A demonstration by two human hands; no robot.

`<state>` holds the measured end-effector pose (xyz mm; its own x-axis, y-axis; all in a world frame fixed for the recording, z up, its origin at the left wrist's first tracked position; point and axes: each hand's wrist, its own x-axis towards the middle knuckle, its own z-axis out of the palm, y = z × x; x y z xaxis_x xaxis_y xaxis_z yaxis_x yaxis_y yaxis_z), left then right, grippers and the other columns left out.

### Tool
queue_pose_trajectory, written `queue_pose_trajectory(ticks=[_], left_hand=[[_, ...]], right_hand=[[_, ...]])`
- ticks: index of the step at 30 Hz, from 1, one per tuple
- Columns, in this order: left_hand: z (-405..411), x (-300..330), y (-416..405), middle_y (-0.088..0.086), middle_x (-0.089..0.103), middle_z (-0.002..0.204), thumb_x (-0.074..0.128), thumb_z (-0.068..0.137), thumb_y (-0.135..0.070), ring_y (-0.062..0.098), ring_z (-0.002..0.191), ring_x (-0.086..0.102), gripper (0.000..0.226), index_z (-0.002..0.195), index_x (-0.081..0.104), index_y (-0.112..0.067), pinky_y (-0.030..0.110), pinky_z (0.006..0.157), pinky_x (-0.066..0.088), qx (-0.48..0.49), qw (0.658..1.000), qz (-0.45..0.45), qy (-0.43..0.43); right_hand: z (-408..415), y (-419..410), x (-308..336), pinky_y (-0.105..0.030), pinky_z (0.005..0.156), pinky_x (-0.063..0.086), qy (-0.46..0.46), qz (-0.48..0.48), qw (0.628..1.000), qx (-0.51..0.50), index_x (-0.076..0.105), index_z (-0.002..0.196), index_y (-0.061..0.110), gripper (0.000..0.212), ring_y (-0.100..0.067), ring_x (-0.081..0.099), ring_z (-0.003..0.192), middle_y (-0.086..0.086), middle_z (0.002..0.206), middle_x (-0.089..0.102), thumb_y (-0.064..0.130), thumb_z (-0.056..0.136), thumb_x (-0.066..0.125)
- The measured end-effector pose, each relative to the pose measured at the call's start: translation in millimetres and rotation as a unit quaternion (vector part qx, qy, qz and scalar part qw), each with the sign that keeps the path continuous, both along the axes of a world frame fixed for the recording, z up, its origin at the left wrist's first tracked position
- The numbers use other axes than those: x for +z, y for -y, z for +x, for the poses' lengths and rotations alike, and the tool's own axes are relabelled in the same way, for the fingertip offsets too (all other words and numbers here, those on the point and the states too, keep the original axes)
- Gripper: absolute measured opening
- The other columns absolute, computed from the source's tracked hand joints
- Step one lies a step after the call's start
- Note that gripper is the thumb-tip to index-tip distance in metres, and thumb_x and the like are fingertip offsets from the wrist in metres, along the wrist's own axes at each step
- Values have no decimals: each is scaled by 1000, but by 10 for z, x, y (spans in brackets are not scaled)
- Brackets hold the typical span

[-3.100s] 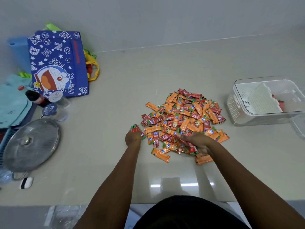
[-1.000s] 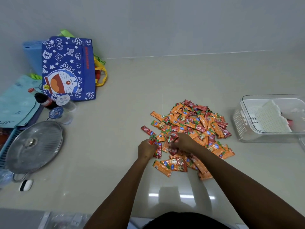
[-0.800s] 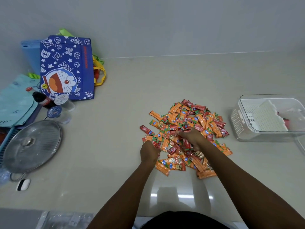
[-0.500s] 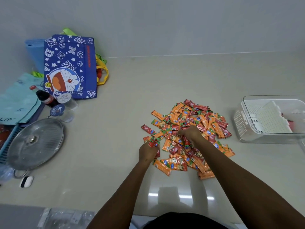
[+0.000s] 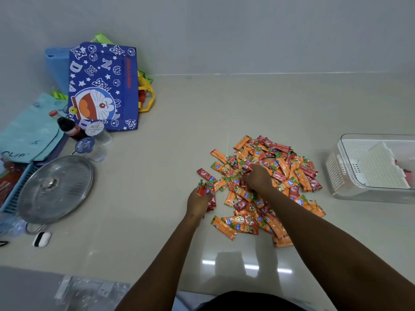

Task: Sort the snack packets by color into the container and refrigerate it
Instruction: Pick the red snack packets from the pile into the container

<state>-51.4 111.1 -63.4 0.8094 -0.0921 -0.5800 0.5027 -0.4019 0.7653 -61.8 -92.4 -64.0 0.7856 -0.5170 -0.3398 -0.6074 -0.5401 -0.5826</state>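
A heap of orange and red snack packets lies on the pale counter, right of centre. My left hand sits at the heap's left edge, closed around a bunch of red packets that stick up out of the fist. My right hand rests on the middle of the heap, its fingertips pinched on a red packet. The clear container with a white perforated insert and a tilted white divider stands at the right edge; something red shows behind the divider.
At the left are a blue cartoon tote bag, a dark soda bottle, two sealed water cups, a glass pot lid and a small white case. A wall runs behind the counter.
My right hand has moved from the near part of the heap up to its middle and picked at red packets. My left hand keeps its bunch of red packets, staying at the heap's left edge.
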Motion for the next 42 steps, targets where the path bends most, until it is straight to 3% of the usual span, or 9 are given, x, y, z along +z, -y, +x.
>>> queue_pose_trajectory(ticks=[5, 10, 15, 19, 25, 30, 34, 39, 42], left_hand=[[-18, 85, 193, 3, 68, 119, 61, 91, -32, 21, 105, 65, 34, 123, 60, -20, 44, 95, 53, -26, 997, -71, 2], [-73, 329, 717, 1, 69, 118, 68, 81, -42, 24, 106, 67, 31, 111, 61, -34, 50, 98, 50, -46, 990, -130, 11], [-310, 692, 1537, 5, 37, 151, 75, 72, -53, 32, 135, 42, 101, 150, 19, -20, 52, 110, 36, -63, 982, -176, -16], [-573, 937, 2285, 7, 45, 145, 72, 81, -40, 29, 130, 48, 87, 150, 24, -16, 52, 109, 39, -104, 972, -210, -6], [-930, 1169, 3301, 4, 74, 108, 64, 89, -26, 21, 100, 71, 33, 119, 63, -13, 43, 95, 53, -192, 952, -237, 39], [-1196, 1098, 3835, 9, 74, 104, 63, 91, -23, 25, 95, 72, 31, 119, 61, -11, 41, 89, 56, -197, 958, -208, 20], [-1285, 1033, 4059, 10, 74, 103, 63, 91, -20, 25, 96, 71, 26, 115, 62, -11, 32, 77, 55, -171, 968, -184, 15], [-1261, 993, 4129, 7, 74, 101, 61, 93, -18, 20, 89, 72, 26, 117, 61, -9, 25, 67, 55, -153, 973, -174, 18], [-1237, 1037, 4195, 7, 74, 102, 60, 93, -18, 19, 89, 72, 22, 114, 61, -12, 24, 65, 55, -141, 975, -171, 21]], right_hand=[[-297, 255, 131, -51, 86, 55, 74, 349, 913, -197, 58, 117, 1, 84, -31, 68, 95, -15, 112, 69, 50, 56, 86], [-798, 576, 551, -40, 71, 59, 158, 499, 813, -255, 68, 94, 0, 24, -26, 73, 71, -14, 89, 75, 22, 84, 70], [-1341, 1191, 913, -35, 60, 61, 250, 516, 773, -272, 66, 93, 8, 10, -20, 72, 73, -9, 84, 74, 16, 90, 62], [-1781, 1816, 1186, -30, 55, 57, 302, 469, 775, -296, 64, 87, 10, 8, -16, 67, 62, -8, 75, 66, 17, 89, 63], [-2234, 2965, 1213, -42, 82, 56, 318, 359, 788, -385, 68, 95, 5, 30, -31, 71, 87, -17, 91, 73, 31, 82, 72], [-2163, 3657, 1063, -37, 79, 57, 202, 281, 860, -375, 68, 101, 6, 31, -27, 69, 76, -15, 93, 73, 29, 81, 69], [-1953, 3819, 982, -28, 69, 46, 10, 168, 954, -249, 63, 111, -1, 38, -31, 65, 98, -18, 110, 67, 28, 86, 65], [-1919, 3900, 804, -35, 92, 47, -96, 124, 975, -155, 57, 123, -3, 48, -32, 60, 113, -20, 126, 60, 29, 88, 64], [-1960, 3977, 759, -32, 87, 48, -62, 139, 972, -177, 59, 120, -2, 38, -33, 60, 113, -18, 122, 62, 23, 91, 59]])
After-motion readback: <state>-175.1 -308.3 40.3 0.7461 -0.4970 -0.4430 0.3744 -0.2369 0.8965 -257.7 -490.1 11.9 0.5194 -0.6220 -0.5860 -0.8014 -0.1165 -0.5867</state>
